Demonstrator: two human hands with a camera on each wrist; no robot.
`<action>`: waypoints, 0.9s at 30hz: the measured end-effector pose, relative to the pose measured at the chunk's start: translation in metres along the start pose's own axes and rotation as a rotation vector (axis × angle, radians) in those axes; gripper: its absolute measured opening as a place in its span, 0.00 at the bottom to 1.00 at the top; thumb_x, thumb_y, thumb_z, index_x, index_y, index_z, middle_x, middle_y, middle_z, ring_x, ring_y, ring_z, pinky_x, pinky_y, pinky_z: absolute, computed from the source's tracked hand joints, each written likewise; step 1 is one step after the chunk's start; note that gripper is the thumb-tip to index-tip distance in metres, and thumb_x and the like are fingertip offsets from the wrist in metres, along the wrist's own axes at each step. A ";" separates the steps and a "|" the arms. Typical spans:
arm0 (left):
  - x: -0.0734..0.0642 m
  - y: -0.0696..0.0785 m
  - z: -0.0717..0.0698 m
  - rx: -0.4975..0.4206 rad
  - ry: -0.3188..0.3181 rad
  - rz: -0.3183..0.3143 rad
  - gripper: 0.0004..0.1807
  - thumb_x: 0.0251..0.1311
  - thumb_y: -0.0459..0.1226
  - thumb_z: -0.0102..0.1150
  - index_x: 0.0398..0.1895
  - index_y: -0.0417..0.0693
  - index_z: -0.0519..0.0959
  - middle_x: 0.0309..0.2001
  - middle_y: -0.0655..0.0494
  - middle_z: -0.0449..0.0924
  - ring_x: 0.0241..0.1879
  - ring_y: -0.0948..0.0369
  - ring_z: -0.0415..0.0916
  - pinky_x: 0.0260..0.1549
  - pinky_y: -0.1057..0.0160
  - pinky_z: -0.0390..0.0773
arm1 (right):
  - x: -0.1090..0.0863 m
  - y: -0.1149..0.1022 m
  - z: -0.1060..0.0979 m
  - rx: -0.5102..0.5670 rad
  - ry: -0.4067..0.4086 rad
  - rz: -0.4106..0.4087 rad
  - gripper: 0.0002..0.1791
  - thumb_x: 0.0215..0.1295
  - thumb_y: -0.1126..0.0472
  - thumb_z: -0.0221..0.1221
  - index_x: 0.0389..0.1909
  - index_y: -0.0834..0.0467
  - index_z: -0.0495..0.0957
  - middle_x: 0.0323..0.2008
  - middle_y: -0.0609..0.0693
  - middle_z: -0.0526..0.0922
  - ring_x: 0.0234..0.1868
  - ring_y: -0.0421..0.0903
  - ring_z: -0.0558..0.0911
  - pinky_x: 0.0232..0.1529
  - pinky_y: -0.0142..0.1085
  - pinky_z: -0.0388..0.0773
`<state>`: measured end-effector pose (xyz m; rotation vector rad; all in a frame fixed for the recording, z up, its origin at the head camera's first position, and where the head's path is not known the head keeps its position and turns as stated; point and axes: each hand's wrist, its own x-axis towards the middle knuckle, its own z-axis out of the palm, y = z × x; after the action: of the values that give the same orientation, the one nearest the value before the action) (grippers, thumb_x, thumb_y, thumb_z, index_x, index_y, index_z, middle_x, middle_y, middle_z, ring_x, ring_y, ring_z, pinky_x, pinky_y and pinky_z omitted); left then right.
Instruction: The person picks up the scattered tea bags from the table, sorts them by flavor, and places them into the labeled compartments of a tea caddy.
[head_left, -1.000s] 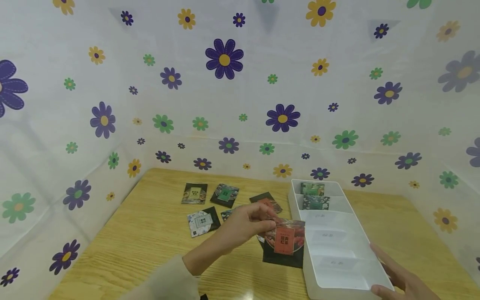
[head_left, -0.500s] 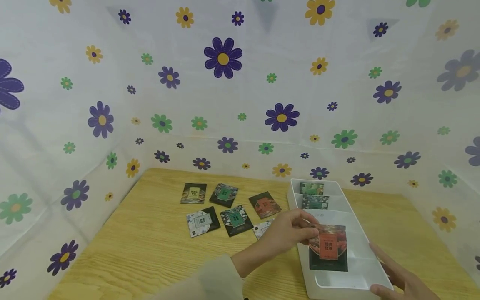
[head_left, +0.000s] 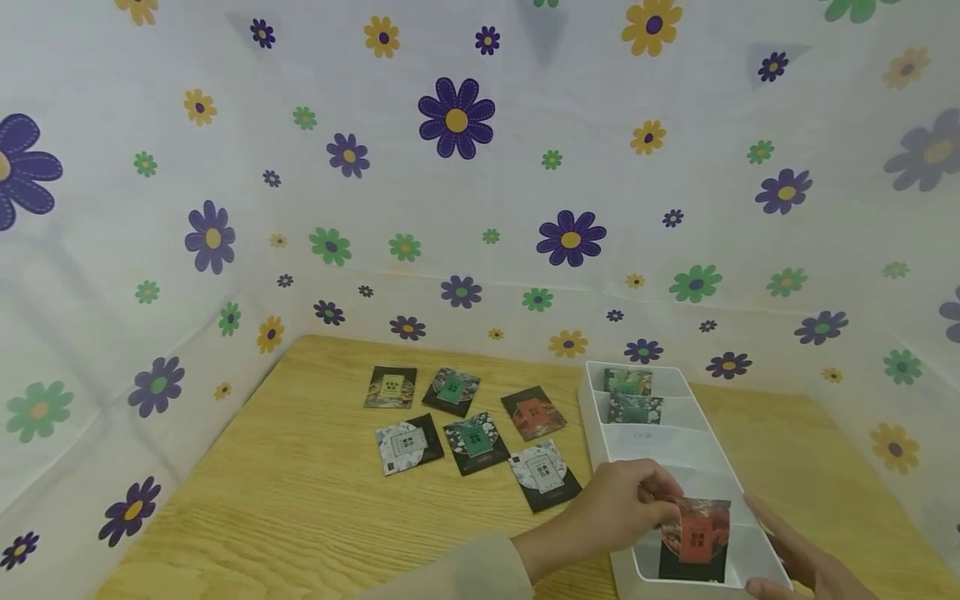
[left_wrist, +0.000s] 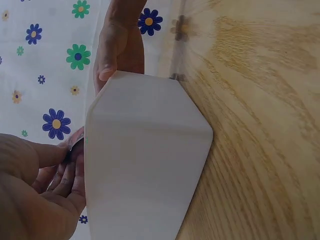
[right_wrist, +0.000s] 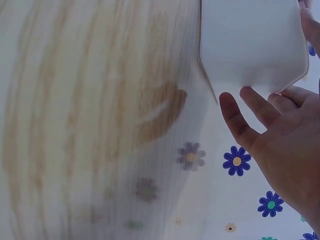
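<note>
My left hand [head_left: 626, 504] pinches a black-and-red tea sachet [head_left: 697, 542] by its upper left edge. The sachet hangs upright over the nearest compartment of a long white divided box [head_left: 600, 442]. In the left wrist view, thumb and fingers of the left hand [left_wrist: 42, 175] close on the sachet's dark edge beside the box wall [left_wrist: 145, 145], which hides most of it. My right hand [head_left: 806, 554] rests against the box's near right corner, thumb at the rim. Its fingers [right_wrist: 257, 107], loosely extended, lie at the box's side in the right wrist view.
Two green sachets, one in the farthest compartment [head_left: 628, 382] and one in the compartment before it [head_left: 634, 408], lean in the box. Several others lie flat on the wooden table [head_left: 300, 500] to the left, among them a red one [head_left: 533, 412] and a white one [head_left: 545, 475].
My left hand has carried the red sachet rightward and toward me, from beside the box to over its nearest compartment. The right hand has stayed at the box's corner.
</note>
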<state>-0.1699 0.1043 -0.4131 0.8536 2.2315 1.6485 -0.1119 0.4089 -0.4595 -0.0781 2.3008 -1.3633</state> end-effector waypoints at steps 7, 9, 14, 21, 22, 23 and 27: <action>-0.001 0.002 0.003 0.086 -0.005 0.072 0.03 0.67 0.34 0.67 0.41 0.49 0.86 0.30 0.73 0.83 0.27 0.80 0.73 0.28 0.77 0.76 | 0.000 0.002 -0.002 0.067 -0.034 -0.020 0.48 0.81 0.59 0.51 0.81 0.52 0.23 0.75 0.80 0.44 0.60 0.44 0.79 0.49 0.42 0.82; -0.002 0.003 0.005 0.103 -0.005 0.095 0.02 0.68 0.34 0.67 0.41 0.49 0.86 0.30 0.72 0.83 0.26 0.81 0.72 0.27 0.78 0.76 | 0.000 0.003 -0.003 0.083 -0.045 -0.031 0.48 0.81 0.59 0.50 0.81 0.47 0.23 0.75 0.81 0.44 0.58 0.37 0.79 0.49 0.41 0.82; -0.004 0.005 0.010 0.245 -0.054 0.119 0.03 0.69 0.34 0.65 0.41 0.49 0.86 0.31 0.72 0.82 0.27 0.83 0.70 0.26 0.81 0.73 | -0.001 0.006 -0.004 0.129 -0.064 -0.042 0.46 0.81 0.59 0.49 0.82 0.40 0.25 0.75 0.80 0.48 0.56 0.36 0.79 0.48 0.44 0.83; -0.003 0.005 0.015 0.462 -0.139 0.117 0.03 0.71 0.37 0.64 0.40 0.51 0.86 0.29 0.75 0.80 0.27 0.81 0.69 0.27 0.82 0.70 | -0.002 0.009 -0.005 0.213 -0.095 -0.079 0.45 0.81 0.62 0.48 0.83 0.38 0.29 0.72 0.52 0.67 0.57 0.43 0.82 0.49 0.47 0.83; -0.002 0.006 0.016 0.501 -0.140 0.119 0.03 0.71 0.38 0.64 0.40 0.52 0.86 0.29 0.75 0.79 0.27 0.81 0.69 0.28 0.82 0.70 | -0.002 0.009 -0.005 0.217 -0.094 -0.080 0.45 0.81 0.62 0.48 0.83 0.36 0.30 0.71 0.47 0.69 0.57 0.43 0.82 0.49 0.46 0.84; -0.002 0.007 0.017 0.542 -0.140 0.119 0.03 0.72 0.39 0.64 0.39 0.54 0.86 0.29 0.75 0.79 0.28 0.81 0.69 0.29 0.82 0.69 | -0.002 0.010 -0.005 0.221 -0.099 -0.090 0.45 0.81 0.63 0.48 0.83 0.36 0.30 0.70 0.46 0.70 0.57 0.44 0.82 0.48 0.47 0.84; -0.002 0.008 0.019 0.690 -0.137 0.165 0.04 0.71 0.41 0.64 0.39 0.57 0.87 0.31 0.75 0.80 0.31 0.81 0.69 0.33 0.83 0.69 | -0.002 0.008 -0.004 0.207 -0.093 -0.093 0.45 0.81 0.63 0.48 0.83 0.33 0.31 0.69 0.46 0.70 0.56 0.45 0.82 0.48 0.47 0.84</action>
<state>-0.1559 0.1195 -0.4121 1.2812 2.7096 0.8068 -0.1100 0.4172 -0.4638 -0.1806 2.0910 -1.6026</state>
